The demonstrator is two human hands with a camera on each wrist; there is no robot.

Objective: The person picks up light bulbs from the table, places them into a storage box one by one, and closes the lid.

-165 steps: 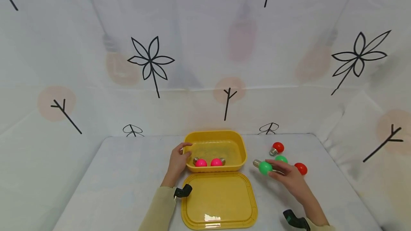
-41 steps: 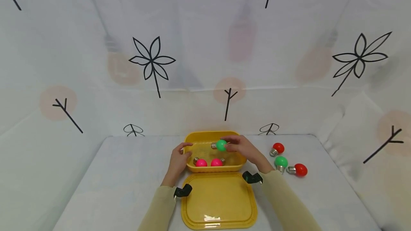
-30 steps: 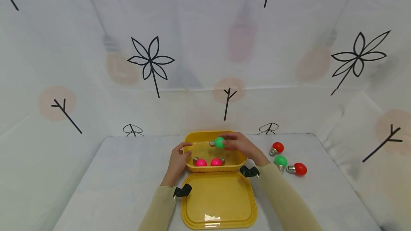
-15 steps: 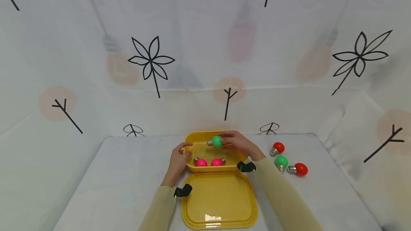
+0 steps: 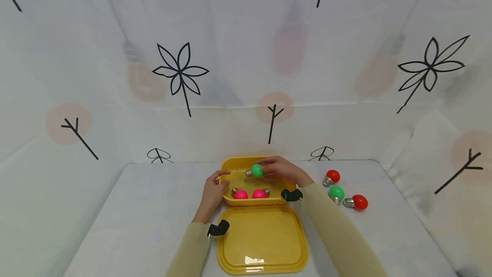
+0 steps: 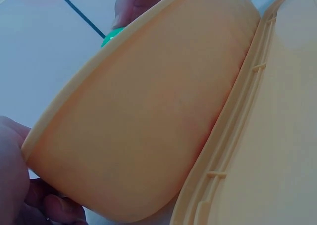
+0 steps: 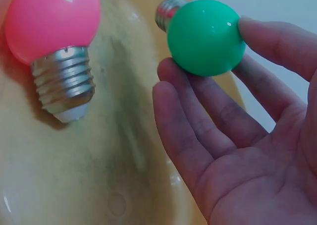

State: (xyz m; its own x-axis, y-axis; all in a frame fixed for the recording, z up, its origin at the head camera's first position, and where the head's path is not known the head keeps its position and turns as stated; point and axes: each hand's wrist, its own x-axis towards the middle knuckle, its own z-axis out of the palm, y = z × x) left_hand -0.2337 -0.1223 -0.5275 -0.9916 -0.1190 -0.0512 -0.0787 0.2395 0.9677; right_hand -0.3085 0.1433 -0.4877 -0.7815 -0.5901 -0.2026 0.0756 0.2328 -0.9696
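My right hand (image 5: 282, 170) pinches a green light bulb (image 5: 257, 170) by its round globe, over the far half of the yellow plastic container (image 5: 224, 198). The metal screw base of that bulb points left. In the right wrist view, thumb and fingertips meet the green globe (image 7: 205, 36), while a pink bulb (image 7: 54, 22) lies below. Two pink bulbs, one at left (image 5: 241, 194) and one at right (image 5: 259, 194), lie along the container's near wall. My left hand (image 5: 212, 191) grips the container's left rim, with fingers curled under its lip (image 6: 27, 150) in the left wrist view.
A yellow lid (image 5: 263, 238) lies flat in front of the container. On the white table to the right are a red bulb (image 5: 333, 176), a green bulb (image 5: 336, 192) and another red bulb (image 5: 360, 202). A patterned cloth (image 5: 230, 131) hangs behind the table.
My right hand has carried the green bulb from the table's right side to above the container, drifting further left and slightly down lately. The left hand keeps its place on the rim.
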